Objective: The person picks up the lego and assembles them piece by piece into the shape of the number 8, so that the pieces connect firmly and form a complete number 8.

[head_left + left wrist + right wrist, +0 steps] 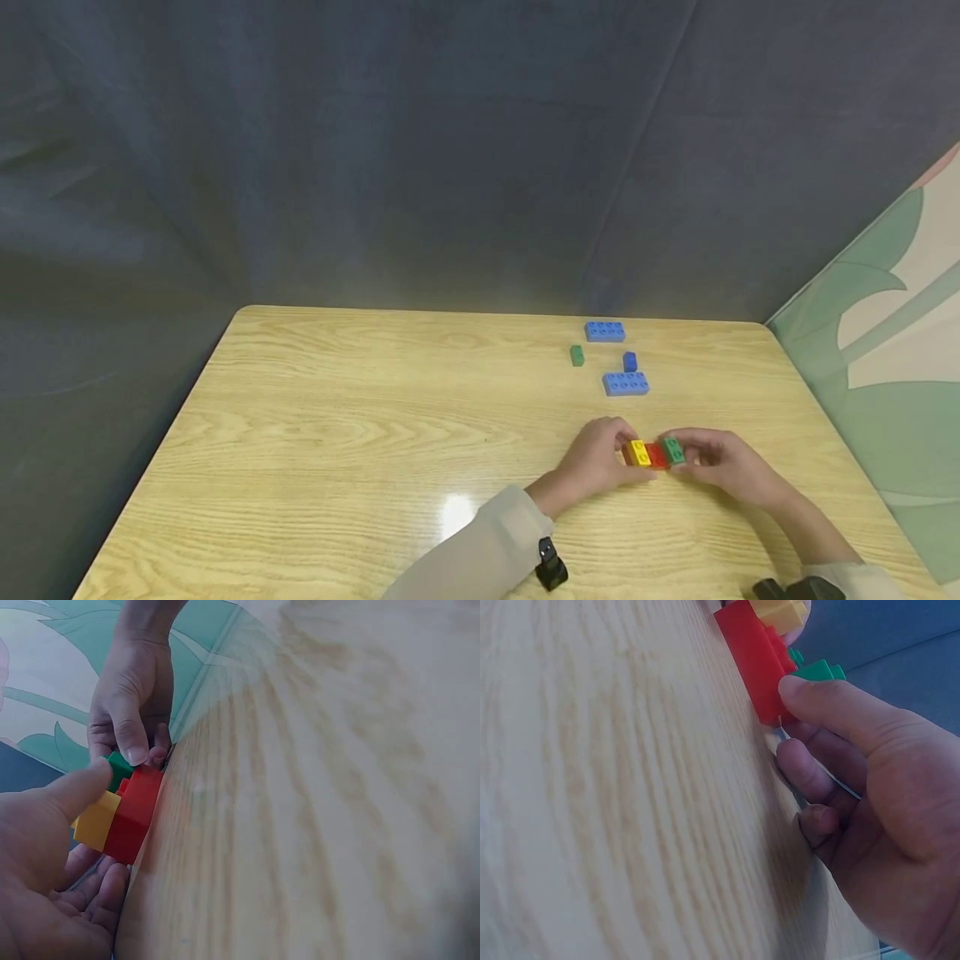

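Head view: the brick stack (654,453), a red base carrying a yellow brick (638,452) and a green brick (672,450), sits on the counter (337,433) near its front right, held between both hands; the left hand (600,462) curls round the yellow end, the right hand (723,465) round the green end. Loose blue bricks (625,382) and a small green one lie well apart, farther back. Left wrist view: the left thumb (71,791) presses the yellow brick (96,820); the red base (135,814) stands on the counter. Right wrist view: the right thumb (840,712) pinches the green brick (817,671) at the red base (754,656). Judgement: light, rigid, smooth plastic; studs may separate, so grip the opposite side walls.
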